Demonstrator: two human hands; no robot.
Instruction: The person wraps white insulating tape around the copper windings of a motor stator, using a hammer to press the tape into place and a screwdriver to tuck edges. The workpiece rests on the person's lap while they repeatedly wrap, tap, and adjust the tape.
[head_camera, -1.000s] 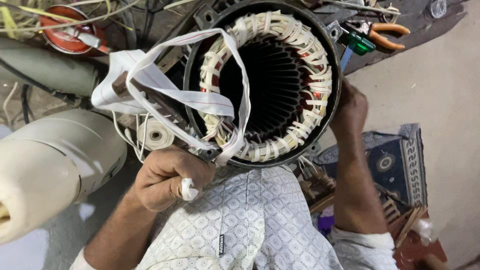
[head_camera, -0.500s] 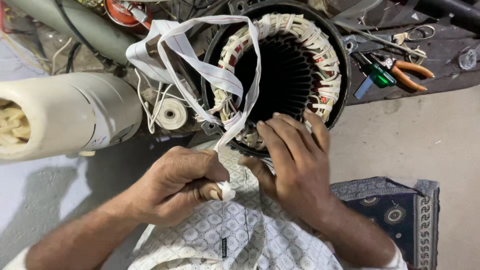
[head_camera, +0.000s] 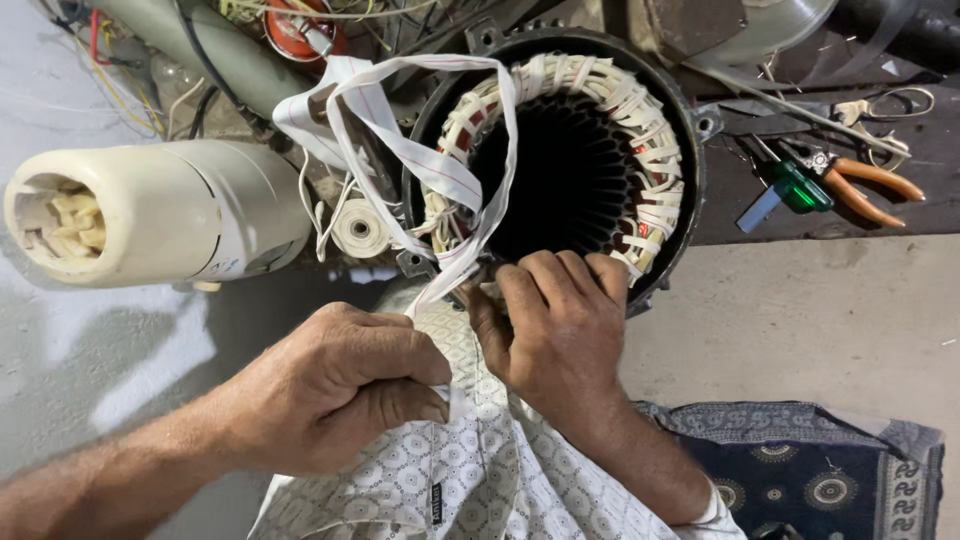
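Left of the black motor housing (head_camera: 690, 150): cream cylindrical plastic casing (head_camera: 160, 215) lying on its side, small white tape roll (head_camera: 360, 228) just beside. Right of it: orange-handled pliers (head_camera: 870, 185), green-handled screwdriver (head_camera: 795, 188). Below right: dark blue patterned mat (head_camera: 820, 470) on the pale concrete floor (head_camera: 800, 310).

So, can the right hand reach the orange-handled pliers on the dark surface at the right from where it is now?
Probably yes. The right hand rests on the round motor stator's rim, and the orange-handled pliers lie in the open to its right. Only a green-handled screwdriver lies beside them; nothing covers them.
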